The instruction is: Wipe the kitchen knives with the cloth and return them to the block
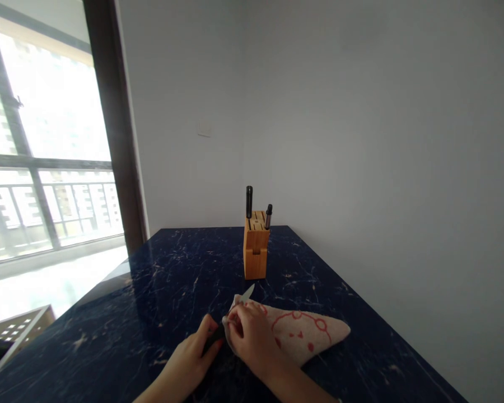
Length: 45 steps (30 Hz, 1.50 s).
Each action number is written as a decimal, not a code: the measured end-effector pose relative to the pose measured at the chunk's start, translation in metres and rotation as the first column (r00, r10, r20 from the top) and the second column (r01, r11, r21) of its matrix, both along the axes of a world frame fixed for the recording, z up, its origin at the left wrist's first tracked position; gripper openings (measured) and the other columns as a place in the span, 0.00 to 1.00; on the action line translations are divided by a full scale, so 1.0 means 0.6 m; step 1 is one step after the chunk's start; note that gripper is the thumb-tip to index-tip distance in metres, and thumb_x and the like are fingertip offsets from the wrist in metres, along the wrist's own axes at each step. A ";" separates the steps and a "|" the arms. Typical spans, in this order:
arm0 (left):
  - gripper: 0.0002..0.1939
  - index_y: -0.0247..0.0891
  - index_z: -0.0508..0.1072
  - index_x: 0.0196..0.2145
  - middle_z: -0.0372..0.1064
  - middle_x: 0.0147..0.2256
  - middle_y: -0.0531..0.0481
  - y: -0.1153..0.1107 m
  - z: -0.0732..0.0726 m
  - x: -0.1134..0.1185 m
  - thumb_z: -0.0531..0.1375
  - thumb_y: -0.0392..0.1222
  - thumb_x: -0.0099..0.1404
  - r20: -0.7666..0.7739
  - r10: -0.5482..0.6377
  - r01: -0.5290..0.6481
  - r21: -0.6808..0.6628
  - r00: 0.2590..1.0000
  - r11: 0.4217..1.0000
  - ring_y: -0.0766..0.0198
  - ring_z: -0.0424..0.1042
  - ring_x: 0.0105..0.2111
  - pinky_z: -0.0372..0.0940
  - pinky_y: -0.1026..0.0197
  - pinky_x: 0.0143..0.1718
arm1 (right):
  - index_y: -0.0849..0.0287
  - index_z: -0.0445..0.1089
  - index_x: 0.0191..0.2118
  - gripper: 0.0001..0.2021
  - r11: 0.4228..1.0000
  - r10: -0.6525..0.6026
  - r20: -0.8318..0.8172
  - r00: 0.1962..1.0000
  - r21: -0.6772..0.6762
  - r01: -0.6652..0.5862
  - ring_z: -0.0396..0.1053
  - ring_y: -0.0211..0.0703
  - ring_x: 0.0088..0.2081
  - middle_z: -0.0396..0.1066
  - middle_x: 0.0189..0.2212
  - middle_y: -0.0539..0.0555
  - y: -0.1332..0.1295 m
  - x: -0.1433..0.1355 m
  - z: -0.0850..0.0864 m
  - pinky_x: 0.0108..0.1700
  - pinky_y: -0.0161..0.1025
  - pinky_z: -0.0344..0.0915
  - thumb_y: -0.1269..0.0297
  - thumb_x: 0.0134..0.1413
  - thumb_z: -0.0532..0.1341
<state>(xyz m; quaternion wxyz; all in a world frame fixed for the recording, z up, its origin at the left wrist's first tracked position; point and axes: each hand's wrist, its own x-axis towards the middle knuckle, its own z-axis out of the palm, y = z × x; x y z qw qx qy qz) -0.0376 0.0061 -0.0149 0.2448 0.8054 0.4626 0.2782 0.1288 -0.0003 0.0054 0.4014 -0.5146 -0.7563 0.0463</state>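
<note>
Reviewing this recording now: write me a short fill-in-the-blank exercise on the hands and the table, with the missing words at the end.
1. The left hand grips the knife by its ____.
2. The right hand holds a pale cloth with ____ markings.
3. The number of handles sticking up from the wooden block is ____.
4. The tabletop is dark ____ with pale veins.

Missing words: handle; red; two; blue.

Free passage is offered across the dark-blue, pale-veined, marble-patterned tabletop [185,268] to the left of the upright tan wooden knife block [256,243], by which the way beyond the pointed silver knife blade [248,293] is obstructed.
</note>
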 end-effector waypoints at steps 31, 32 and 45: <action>0.07 0.41 0.60 0.34 0.68 0.31 0.53 0.014 -0.001 0.000 0.51 0.46 0.62 0.333 -0.014 0.037 -0.063 0.943 0.997 0.63 0.67 0.32 0.59 0.65 0.35 | 0.57 0.62 0.31 0.04 1.000 -0.004 0.072 0.997 -0.024 0.006 0.63 0.41 0.35 0.65 0.29 0.51 0.001 0.000 -0.011 0.40 0.38 0.56 0.72 0.47 0.54; 0.08 0.40 0.61 0.35 0.68 0.31 0.53 0.014 0.000 0.001 0.52 0.47 0.62 0.370 -0.004 0.031 -0.065 0.929 0.997 0.64 0.67 0.32 0.60 0.65 0.35 | 0.57 0.62 0.32 0.04 1.000 0.001 0.073 0.997 -0.019 0.000 0.63 0.41 0.35 0.65 0.29 0.51 0.001 0.000 -0.011 0.40 0.38 0.56 0.71 0.48 0.54; 0.22 0.35 0.69 0.32 0.59 0.18 0.58 0.011 0.016 0.004 0.56 0.59 0.53 0.673 0.248 0.037 -0.378 0.697 0.925 0.73 0.56 0.15 0.52 0.71 0.15 | 0.57 0.62 0.33 0.03 0.998 0.057 0.038 0.998 -0.025 -0.056 0.62 0.40 0.35 0.65 0.29 0.50 -0.004 0.002 -0.004 0.40 0.37 0.56 0.68 0.52 0.54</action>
